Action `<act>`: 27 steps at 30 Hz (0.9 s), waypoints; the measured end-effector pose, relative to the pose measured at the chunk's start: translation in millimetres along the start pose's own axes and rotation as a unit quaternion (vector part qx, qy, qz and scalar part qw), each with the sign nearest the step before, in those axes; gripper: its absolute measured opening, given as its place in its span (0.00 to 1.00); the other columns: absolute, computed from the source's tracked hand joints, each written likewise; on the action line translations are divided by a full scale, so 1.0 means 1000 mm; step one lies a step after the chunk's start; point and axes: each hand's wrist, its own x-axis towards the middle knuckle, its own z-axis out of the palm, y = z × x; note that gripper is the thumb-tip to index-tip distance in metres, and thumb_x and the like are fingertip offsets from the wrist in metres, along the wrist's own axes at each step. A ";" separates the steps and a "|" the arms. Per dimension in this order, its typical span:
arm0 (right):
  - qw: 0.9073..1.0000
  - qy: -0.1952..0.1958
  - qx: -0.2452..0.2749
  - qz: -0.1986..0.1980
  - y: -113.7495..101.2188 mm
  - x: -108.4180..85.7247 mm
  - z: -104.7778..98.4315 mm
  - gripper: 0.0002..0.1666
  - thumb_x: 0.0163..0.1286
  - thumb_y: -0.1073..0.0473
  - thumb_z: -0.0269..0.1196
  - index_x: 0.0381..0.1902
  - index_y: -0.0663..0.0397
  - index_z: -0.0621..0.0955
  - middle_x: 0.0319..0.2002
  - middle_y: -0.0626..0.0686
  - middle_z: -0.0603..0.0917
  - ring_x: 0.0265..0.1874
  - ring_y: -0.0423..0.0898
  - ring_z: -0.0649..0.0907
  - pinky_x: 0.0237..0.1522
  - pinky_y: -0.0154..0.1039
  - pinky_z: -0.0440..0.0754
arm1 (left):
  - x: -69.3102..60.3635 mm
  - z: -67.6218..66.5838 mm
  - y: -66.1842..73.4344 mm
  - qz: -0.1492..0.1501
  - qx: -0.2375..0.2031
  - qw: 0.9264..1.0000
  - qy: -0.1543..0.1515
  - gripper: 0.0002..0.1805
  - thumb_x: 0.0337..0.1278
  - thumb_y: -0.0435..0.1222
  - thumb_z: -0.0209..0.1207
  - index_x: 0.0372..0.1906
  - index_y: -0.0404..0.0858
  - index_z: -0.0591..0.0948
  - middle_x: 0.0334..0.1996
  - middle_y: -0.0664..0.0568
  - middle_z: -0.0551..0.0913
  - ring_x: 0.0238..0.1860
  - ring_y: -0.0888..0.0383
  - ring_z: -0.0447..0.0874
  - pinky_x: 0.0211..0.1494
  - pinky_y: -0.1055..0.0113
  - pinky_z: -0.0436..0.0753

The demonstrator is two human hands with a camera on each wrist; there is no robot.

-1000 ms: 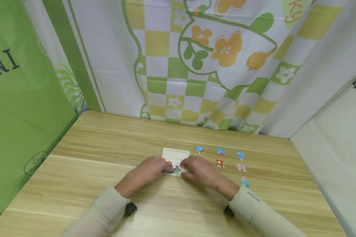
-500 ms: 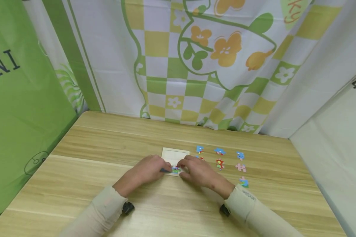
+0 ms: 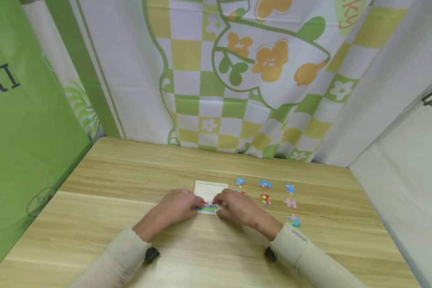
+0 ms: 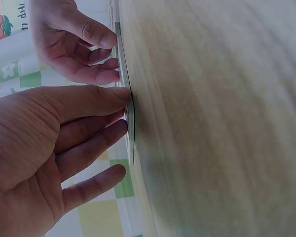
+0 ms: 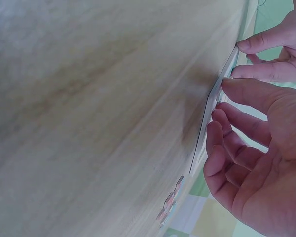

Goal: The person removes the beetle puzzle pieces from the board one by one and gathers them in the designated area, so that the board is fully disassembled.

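A small pale puzzle tray (image 3: 211, 183) lies on the table, with colourful jigsaw pieces (image 3: 209, 207) along its near side. My left hand (image 3: 178, 205) is at the tray's left side, its fingertips touching the near left pieces. Across from it, my right hand (image 3: 237, 207) has its thumb and forefinger at the right end of those pieces. The left wrist view has the left thumb (image 4: 106, 98) at the tray's near edge, with fairly straight fingers. In the right wrist view the right thumb (image 5: 244, 91) touches that edge, while the other fingers bend loosely. My hands hide parts of the tray.
Right of the tray lie several loose jigsaw pieces in rough rows, among them a blue one (image 3: 265, 184), a red one (image 3: 265, 199), a pink one (image 3: 290, 203) and a blue-green one (image 3: 294, 220). A patterned curtain (image 3: 209, 106) hangs behind the wooden table (image 3: 137, 168).
Both hands have shifted slightly left, and more of the coloured pieces along the tray's near side shows between them. The loose pieces keep their arrangement. The head view has tilted slightly.
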 end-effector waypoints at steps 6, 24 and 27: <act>1.000 -0.001 0.005 0.004 -0.001 0.001 0.000 0.15 0.68 0.56 0.71 0.52 0.51 0.86 0.43 0.46 0.82 0.40 0.43 0.81 0.41 0.45 0.81 | -0.001 -0.001 -0.001 -0.009 0.009 1.000 -0.001 0.11 0.59 0.35 0.71 0.47 0.44 0.92 0.52 0.52 0.88 0.52 0.49 0.87 0.51 0.53 0.85; 1.000 0.014 0.008 -0.007 0.000 0.001 0.003 0.14 0.65 0.59 0.71 0.49 0.52 0.85 0.40 0.45 0.81 0.37 0.41 0.79 0.39 0.43 0.80 | 0.000 -0.002 -0.005 -0.016 -0.034 0.999 -0.015 0.11 0.58 0.31 0.70 0.47 0.38 0.92 0.53 0.45 0.87 0.51 0.45 0.87 0.53 0.51 0.83; 1.000 0.014 0.011 -0.004 0.001 0.001 0.003 0.14 0.65 0.59 0.71 0.49 0.51 0.85 0.40 0.45 0.81 0.37 0.41 0.79 0.40 0.42 0.80 | 0.000 -0.002 -0.004 -0.025 -0.043 0.999 -0.018 0.11 0.58 0.31 0.70 0.46 0.38 0.92 0.54 0.44 0.86 0.53 0.44 0.86 0.54 0.51 0.83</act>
